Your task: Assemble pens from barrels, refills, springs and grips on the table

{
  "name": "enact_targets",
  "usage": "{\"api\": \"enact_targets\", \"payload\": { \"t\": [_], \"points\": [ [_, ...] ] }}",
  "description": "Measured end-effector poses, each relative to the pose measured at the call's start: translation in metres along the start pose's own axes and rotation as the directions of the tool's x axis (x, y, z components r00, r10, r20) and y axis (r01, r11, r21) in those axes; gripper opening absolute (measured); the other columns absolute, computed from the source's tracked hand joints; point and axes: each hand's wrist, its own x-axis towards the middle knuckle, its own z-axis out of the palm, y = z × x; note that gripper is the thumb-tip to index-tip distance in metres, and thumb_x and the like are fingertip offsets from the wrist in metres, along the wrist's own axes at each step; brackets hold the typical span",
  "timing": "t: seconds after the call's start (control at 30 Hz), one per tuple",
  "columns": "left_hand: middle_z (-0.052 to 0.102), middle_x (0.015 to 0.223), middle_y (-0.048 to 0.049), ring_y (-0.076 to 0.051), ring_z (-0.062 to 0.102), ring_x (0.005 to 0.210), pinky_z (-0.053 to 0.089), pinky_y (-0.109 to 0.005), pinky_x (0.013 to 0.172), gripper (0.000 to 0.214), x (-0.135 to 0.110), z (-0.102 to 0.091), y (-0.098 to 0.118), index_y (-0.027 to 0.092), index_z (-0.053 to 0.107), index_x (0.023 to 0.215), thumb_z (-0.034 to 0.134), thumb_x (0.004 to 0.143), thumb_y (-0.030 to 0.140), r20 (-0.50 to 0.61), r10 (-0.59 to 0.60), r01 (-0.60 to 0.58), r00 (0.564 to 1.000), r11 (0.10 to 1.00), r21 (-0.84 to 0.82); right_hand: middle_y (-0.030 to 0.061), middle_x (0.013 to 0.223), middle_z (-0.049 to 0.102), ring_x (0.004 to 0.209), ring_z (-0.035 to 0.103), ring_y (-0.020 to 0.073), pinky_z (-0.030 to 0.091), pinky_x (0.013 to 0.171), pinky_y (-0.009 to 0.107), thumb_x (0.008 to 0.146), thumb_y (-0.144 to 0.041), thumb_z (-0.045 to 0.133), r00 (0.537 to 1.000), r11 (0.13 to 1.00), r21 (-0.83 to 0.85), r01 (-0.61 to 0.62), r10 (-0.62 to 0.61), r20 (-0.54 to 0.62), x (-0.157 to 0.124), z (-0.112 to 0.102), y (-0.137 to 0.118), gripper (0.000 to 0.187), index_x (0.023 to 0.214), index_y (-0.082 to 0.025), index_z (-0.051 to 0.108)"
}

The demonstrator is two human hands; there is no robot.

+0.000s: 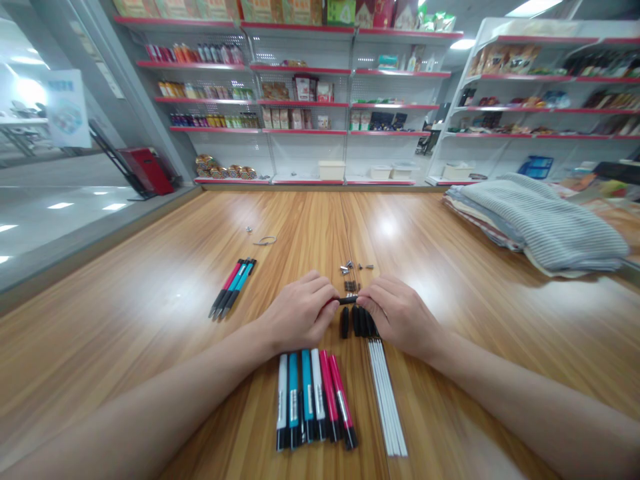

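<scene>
Between my two hands is a small black pen grip (349, 301), held level at its two ends. The fingers of my left hand (303, 308) pinch its left end, and my right hand (400, 312) pinches the right end. Just below lie more black pen grips (356, 321), partly covered by my right hand. Silver metal tips (346, 268) and small springs (349, 285) are spread behind the held grip. Nearer to me is a row of white, blue and pink pen barrels (307, 397). White ink refills (387, 400) lie side by side to their right.
Several assembled pens (233, 288) lie on the wooden table (165, 373) at left. Beyond them are a thin ring (266, 241) and a small metal piece (249, 229). Folded cloths (545, 220) are stacked at right. Stocked shelves (300, 103) stand behind the table.
</scene>
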Motion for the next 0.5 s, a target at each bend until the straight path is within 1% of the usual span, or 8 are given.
{"api": "enact_targets", "payload": {
  "t": [0.1,0.27,0.33,0.4,0.47,0.5],
  "points": [
    [0.059,0.086,-0.0082,-0.020,0.050,0.085,0.044,-0.035,0.079,0.021,0.001,0.001,-0.001,0.014,0.059,0.091,0.040,0.092,0.023,-0.010,0.035,-0.035,0.999,0.999,-0.020,0.0062,0.078,0.058,0.077,0.050,0.0183,0.040,0.072,0.033,0.095,-0.021,0.044,1.000,1.000,0.003,0.008,-0.008,0.000,0.000,-0.001,0.000,0.017,0.085,-0.017,0.058],
    [0.060,0.086,-0.0080,-0.019,0.050,0.085,0.042,-0.035,0.079,0.017,-0.001,0.003,-0.003,0.013,0.059,0.094,0.043,0.092,0.021,-0.079,0.085,-0.087,0.993,0.996,-0.019,0.0060,0.078,0.057,0.076,0.050,0.0184,0.041,0.070,0.033,0.093,-0.018,0.048,1.000,0.999,0.033,0.026,-0.026,-0.001,-0.007,-0.004,-0.002,0.012,0.088,-0.016,0.059],
    [0.061,0.084,-0.0069,-0.018,0.051,0.082,0.041,-0.034,0.077,0.016,-0.002,0.003,-0.003,0.014,0.060,0.094,0.045,0.092,0.019,-0.099,0.116,-0.117,0.988,0.993,-0.004,0.0057,0.077,0.057,0.075,0.049,0.0182,0.041,0.069,0.033,0.091,-0.016,0.050,1.000,0.998,0.066,0.014,-0.012,-0.020,-0.011,-0.004,-0.003,0.010,0.088,-0.016,0.059],
    [0.062,0.083,-0.0053,-0.017,0.052,0.080,0.040,-0.034,0.077,0.014,-0.003,0.003,-0.002,0.015,0.060,0.094,0.048,0.091,0.019,-0.120,0.140,-0.139,0.983,0.990,0.015,0.0057,0.079,0.057,0.075,0.049,0.0177,0.041,0.068,0.033,0.090,-0.014,0.052,0.999,0.993,0.118,0.005,0.000,-0.048,-0.015,-0.005,-0.003,0.008,0.093,-0.016,0.059],
    [0.064,0.084,-0.0032,-0.016,0.053,0.079,0.039,-0.036,0.083,0.012,-0.005,0.002,0.000,0.018,0.062,0.096,0.051,0.090,0.020,-0.161,0.139,-0.134,0.977,0.990,0.042,0.0055,0.081,0.058,0.075,0.049,0.0173,0.042,0.069,0.033,0.089,-0.011,0.053,0.998,0.986,0.167,0.006,0.006,-0.068,-0.017,-0.005,-0.003,0.011,0.096,-0.016,0.060],
    [0.066,0.085,-0.0018,-0.016,0.053,0.080,0.037,-0.039,0.089,0.013,-0.006,0.001,0.002,0.019,0.062,0.098,0.053,0.090,0.020,-0.192,0.125,-0.116,0.973,0.992,0.058,0.0054,0.081,0.058,0.076,0.050,0.0172,0.042,0.068,0.033,0.089,-0.010,0.053,0.997,0.982,0.187,0.004,0.010,-0.077,-0.018,-0.004,-0.003,0.013,0.098,-0.016,0.060]
  ]
}}
